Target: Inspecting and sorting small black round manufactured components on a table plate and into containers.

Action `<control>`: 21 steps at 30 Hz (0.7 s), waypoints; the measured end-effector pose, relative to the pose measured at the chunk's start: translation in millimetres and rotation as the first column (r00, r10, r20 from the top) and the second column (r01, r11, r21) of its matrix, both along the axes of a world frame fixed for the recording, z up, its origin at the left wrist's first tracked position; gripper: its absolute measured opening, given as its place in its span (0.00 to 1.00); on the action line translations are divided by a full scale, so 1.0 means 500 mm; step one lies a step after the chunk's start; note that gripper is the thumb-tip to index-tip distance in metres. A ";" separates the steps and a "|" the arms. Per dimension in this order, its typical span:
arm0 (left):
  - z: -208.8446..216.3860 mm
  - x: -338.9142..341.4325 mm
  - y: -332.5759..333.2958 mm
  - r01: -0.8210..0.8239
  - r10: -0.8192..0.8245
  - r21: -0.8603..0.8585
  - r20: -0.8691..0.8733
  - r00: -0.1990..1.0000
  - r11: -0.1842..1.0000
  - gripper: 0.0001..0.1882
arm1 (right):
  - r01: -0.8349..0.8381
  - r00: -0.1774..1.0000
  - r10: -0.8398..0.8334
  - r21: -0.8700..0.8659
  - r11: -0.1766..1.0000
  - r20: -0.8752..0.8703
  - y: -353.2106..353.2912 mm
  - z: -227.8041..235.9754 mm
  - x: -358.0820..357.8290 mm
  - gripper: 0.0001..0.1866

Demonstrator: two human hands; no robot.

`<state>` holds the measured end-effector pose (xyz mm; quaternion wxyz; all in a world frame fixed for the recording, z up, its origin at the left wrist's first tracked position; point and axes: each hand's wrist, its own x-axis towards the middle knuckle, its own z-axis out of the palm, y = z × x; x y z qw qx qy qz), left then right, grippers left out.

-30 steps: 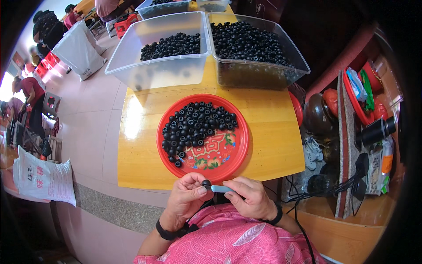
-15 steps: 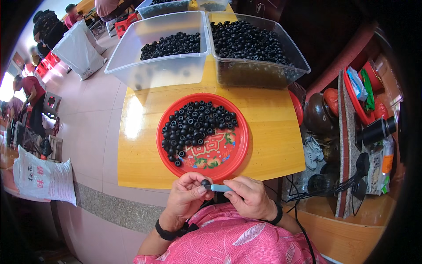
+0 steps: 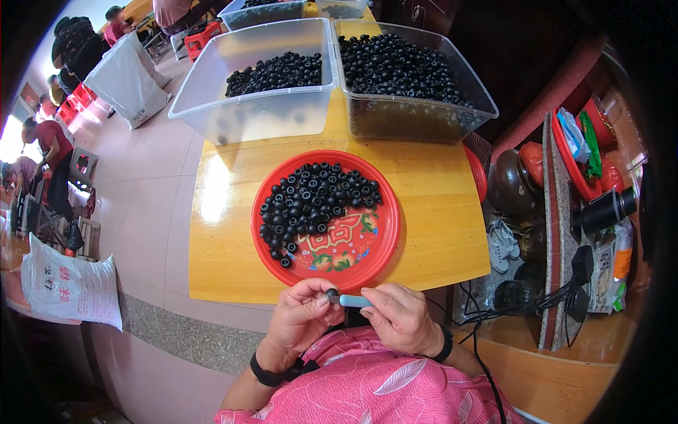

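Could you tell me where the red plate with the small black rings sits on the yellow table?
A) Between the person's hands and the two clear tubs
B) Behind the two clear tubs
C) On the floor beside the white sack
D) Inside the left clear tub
A: the red plate lies on the yellow table, with the clear tubs beyond it and the left hand and right hand at its near rim.

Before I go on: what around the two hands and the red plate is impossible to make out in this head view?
- Black ring in the left hand: its shape, too small, fingers cover it.
- Blue tool in the right hand: its rear end, hidden in the grip.
- Red plate: its pattern, partly under the black rings.
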<state>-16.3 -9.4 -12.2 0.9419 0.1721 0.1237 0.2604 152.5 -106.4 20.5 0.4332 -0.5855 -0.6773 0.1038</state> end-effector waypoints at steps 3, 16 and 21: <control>0.004 0.001 -0.002 -0.006 0.007 0.023 -0.055 0.998 1.000 0.10 | -0.007 1.000 0.007 -0.002 1.000 0.001 -0.001 0.000 0.000 0.17; 0.028 -0.003 0.000 0.186 -0.180 0.179 -0.051 0.982 0.966 0.10 | 0.212 0.976 -0.210 -0.021 0.977 0.062 -0.005 -0.033 0.053 0.14; 0.019 0.005 -0.002 0.203 -0.204 0.032 0.037 0.978 0.979 0.09 | 0.185 0.951 -0.213 -0.137 0.973 -0.226 -0.006 -0.023 0.023 0.11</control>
